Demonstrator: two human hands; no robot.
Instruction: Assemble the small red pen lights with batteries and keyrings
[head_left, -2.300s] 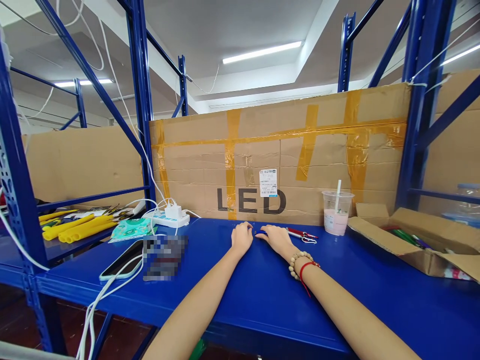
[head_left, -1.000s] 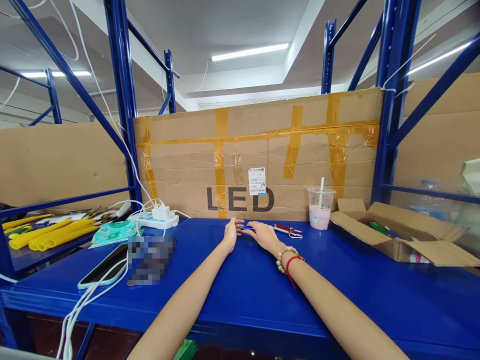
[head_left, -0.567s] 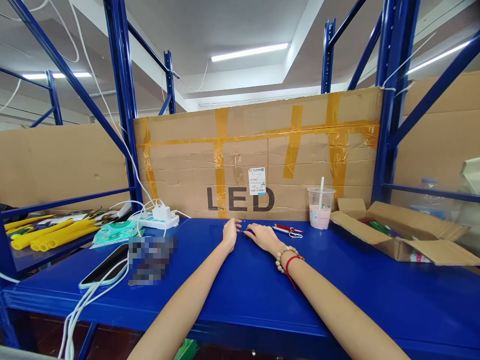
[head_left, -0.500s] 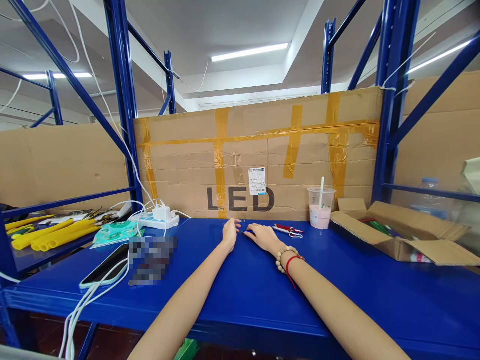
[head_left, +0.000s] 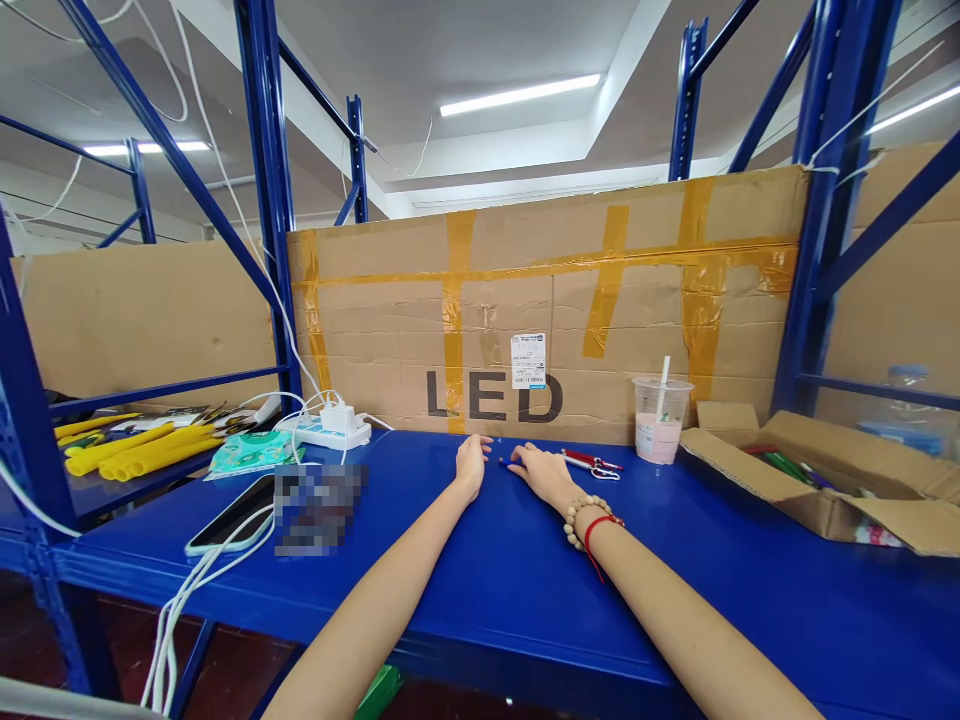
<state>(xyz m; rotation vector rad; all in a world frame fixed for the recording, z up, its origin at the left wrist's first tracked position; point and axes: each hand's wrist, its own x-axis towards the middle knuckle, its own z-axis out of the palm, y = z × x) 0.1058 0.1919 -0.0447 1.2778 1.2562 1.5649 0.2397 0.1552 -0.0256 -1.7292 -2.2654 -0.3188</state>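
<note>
My left hand rests on its side on the blue shelf top, fingers curled toward the right; whatever they hold, if anything, is hidden. Facing it, my right hand is palm down with bent fingers. A small slender blue piece sticks out at its thumb and fingertips, pointing left. The hands are a short gap apart, with tiny pale bits between and behind them. Just right of my right hand lie a red pen-like item and a silver carabiner clip. A beaded bracelet and a red cord circle my right wrist.
A cup with pink drink and straw and an open cardboard box stand right. Left are a phone, white cables, a power strip, a teal packet and yellow tubes. A cardboard wall closes the back.
The view has turned slightly left, so everything sits further right in the picture. The hands keep nearly the same pose; more of the blue piece shows at my right fingertips.
</note>
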